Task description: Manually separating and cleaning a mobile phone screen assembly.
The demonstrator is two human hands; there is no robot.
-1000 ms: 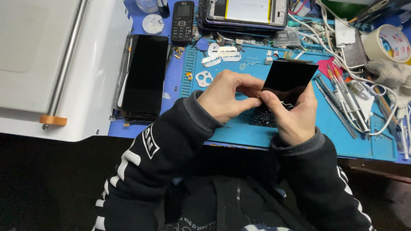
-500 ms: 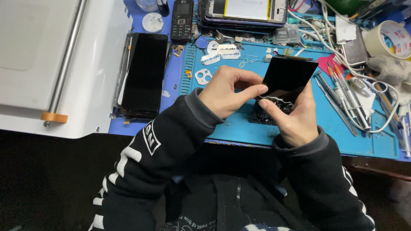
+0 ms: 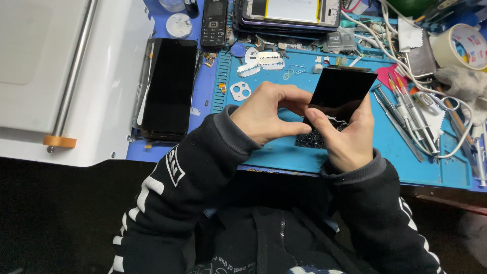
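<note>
A black glass phone screen panel (image 3: 343, 90) is held tilted over the blue work mat (image 3: 284, 152). My right hand (image 3: 350, 137) grips its lower right edge, thumb on the cracked bottom corner. My left hand (image 3: 266, 112) pinches the panel's lower left edge with its fingertips. Below the panel lies a small pile of dark glass fragments (image 3: 310, 139) on the mat.
Another black phone (image 3: 170, 86) lies on the white machine (image 3: 61, 76) at left. A small keypad phone (image 3: 214, 23) and an opened phone body (image 3: 289, 12) sit at the back. Tweezers and tools (image 3: 406, 116), cables, a tape roll (image 3: 464, 45) crowd the right.
Both hands and the panel stay in nearly the same place; the fingers have shifted slightly along the panel's lower edge.
</note>
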